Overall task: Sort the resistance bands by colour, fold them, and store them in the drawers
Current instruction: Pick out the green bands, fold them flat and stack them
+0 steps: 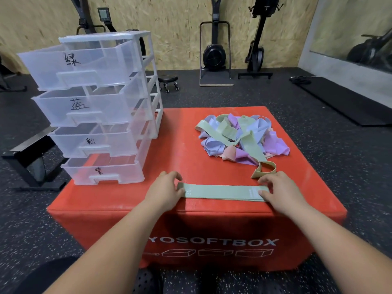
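While left hand [165,188] and right hand [279,188] pinch green band [220,193] ends | pile [244,136] hides lower bands

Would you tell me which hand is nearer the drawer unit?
Left. The left hand grips one end of the green band just right of the drawer unit; the right hand grips the other end, farther right.

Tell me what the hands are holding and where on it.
A flat green band: left hand pinches its left end, right hand its right end.
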Motion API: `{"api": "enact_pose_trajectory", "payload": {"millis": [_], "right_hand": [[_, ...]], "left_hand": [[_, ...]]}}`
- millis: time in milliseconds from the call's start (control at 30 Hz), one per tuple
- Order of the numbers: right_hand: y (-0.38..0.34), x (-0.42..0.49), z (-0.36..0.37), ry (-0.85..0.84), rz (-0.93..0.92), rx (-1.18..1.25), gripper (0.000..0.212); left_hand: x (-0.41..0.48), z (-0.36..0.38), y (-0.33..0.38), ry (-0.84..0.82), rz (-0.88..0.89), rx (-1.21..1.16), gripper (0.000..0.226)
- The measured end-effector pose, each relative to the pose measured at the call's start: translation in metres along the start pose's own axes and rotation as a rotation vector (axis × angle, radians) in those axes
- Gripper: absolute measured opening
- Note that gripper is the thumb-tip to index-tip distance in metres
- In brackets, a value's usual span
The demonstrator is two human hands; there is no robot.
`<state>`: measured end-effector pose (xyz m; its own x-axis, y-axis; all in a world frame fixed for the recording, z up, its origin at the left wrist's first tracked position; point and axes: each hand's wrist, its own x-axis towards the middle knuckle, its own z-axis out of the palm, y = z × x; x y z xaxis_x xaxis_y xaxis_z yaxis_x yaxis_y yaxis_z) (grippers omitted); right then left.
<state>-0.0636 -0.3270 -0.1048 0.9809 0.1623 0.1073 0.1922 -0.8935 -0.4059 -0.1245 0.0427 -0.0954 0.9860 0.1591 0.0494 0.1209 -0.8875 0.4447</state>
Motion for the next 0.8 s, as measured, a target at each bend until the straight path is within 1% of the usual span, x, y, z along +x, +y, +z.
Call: {"api": "enact_pose_trajectory", "payload": {"millis": [67,133,200,267,333,400,467,533,567,633,733,800], "right_hand": [[0.002,0.002,-0.007,-0.077,-0.04,0.012,0.033],[0.005,0.002,-0.019,-0.179,-0.073,0.031,0.042],[0.009,0.002,-0.029,-0.243,-0.102,0.007,0.052],[0.011,0.002,-0.033,-0.248,-0.126,-0.011,0.052],[0.01,0.003,-0.034,-0.24,-0.133,-0.002,0.05],[0.008,0.004,-0.035,-0.253,-0.143,-0.024,0.051],[0.003,0.008,-0.039,-0.221,-0.149,-0.045,0.047],[-0.005,0.012,-0.046,-0.099,-0.128,-0.015,0.035],[-0.01,0.014,-0.049,-0.031,-0.121,-0.008,0.036],[-0.021,0.018,-0.051,0.038,-0.118,-0.049,0.042],[-0.037,0.023,-0.046,-0.009,-0.087,-0.182,0.062],[-0.048,0.026,-0.042,0.006,-0.06,-0.248,0.062]], "left_hand": [[0.003,-0.003,-0.004,-0.024,0.043,-0.011,0.035],[0.006,-0.007,-0.01,-0.096,0.133,0.01,0.042],[0.008,-0.012,-0.013,-0.166,0.215,0.068,0.053],[0.01,-0.016,-0.014,-0.177,0.257,0.11,0.054],[0.013,-0.019,-0.014,-0.166,0.277,0.122,0.05],[0.014,-0.02,-0.013,-0.171,0.287,0.135,0.051],[0.016,-0.021,-0.012,-0.18,0.294,0.145,0.058],[0.017,-0.023,-0.008,-0.187,0.291,0.156,0.065],[0.017,-0.024,-0.005,-0.181,0.292,0.161,0.065],[0.019,-0.027,0.003,-0.154,0.3,0.159,0.061],[0.02,-0.033,0.015,-0.135,0.329,0.133,0.058],[0.019,-0.038,0.023,-0.137,0.349,0.121,0.059]]}}
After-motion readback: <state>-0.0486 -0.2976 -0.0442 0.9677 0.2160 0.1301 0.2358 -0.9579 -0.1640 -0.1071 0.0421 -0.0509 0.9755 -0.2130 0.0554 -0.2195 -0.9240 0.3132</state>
